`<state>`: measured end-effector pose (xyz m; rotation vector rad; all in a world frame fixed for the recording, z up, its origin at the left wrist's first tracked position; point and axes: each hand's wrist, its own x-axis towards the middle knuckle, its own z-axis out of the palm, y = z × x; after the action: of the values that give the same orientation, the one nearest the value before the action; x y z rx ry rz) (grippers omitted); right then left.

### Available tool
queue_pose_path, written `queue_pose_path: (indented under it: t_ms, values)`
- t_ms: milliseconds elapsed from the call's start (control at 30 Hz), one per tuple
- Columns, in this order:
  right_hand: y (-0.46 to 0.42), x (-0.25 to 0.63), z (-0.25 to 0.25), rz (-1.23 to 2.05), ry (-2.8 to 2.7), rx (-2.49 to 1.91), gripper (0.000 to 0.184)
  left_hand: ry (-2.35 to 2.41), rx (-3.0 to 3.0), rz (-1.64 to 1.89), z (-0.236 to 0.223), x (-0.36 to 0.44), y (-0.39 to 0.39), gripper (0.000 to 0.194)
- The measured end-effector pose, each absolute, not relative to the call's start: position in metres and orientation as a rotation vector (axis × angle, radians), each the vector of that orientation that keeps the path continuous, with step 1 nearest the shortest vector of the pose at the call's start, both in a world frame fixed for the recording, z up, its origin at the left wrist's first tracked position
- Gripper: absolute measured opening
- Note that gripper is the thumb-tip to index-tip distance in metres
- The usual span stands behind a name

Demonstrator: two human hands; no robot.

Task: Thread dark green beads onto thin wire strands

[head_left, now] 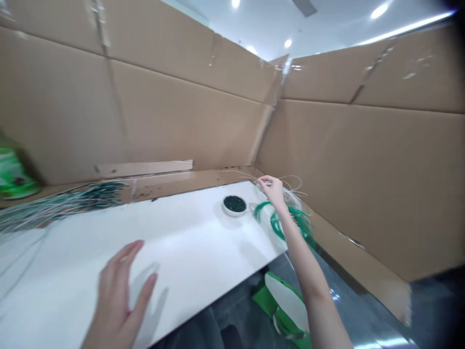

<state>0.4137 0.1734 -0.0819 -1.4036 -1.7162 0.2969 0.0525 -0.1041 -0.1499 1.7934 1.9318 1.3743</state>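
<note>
My right hand (271, 190) is raised at the far end of the white board (163, 242), its fingers pinching thin pale wires (286, 180) that curve out on both sides. Below it lies a loose coil of green and white wire (285, 220), partly behind my forearm. A small round white dish (234, 205) with dark green contents stands to the left of that coil. My left hand (121, 295) is at the board's near edge, fingers spread and holding nothing. I cannot tell whether it touches the surface.
Tan cardboard walls (363, 160) rise at the back and right. A long bundle of dark and pale strands (69, 203) lies along the board's far left edge. A green packet (12, 174) sits at far left, and a green-and-white item (285, 305) lies on the floor below the board.
</note>
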Motion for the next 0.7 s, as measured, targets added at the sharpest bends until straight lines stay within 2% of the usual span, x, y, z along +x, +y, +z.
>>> queue_pose_path:
  t_ms: [133, 267, 433, 700]
  values:
    - [0.166, 0.52, -0.084, 0.255, -1.641, -1.694, 0.029, 1.523, 2.088, 1.093, -0.134, 0.165, -0.058, 0.042]
    - [0.167, 0.577, -0.096, 0.296, -1.579, -1.894, 0.03, 1.24, 2.304, 0.799, -0.132, 0.23, -0.017, 0.034]
    - [0.189, 0.599, -0.108, 0.347, -1.438, -2.043, 0.031, 1.032, 2.483, 0.644, -0.142, 0.289, 0.027, 0.026]
    - [0.226, 0.58, -0.122, 0.488, -1.404, -2.094, 0.031, 0.928, 2.684, 0.531, -0.158, 0.347, 0.092, 0.017]
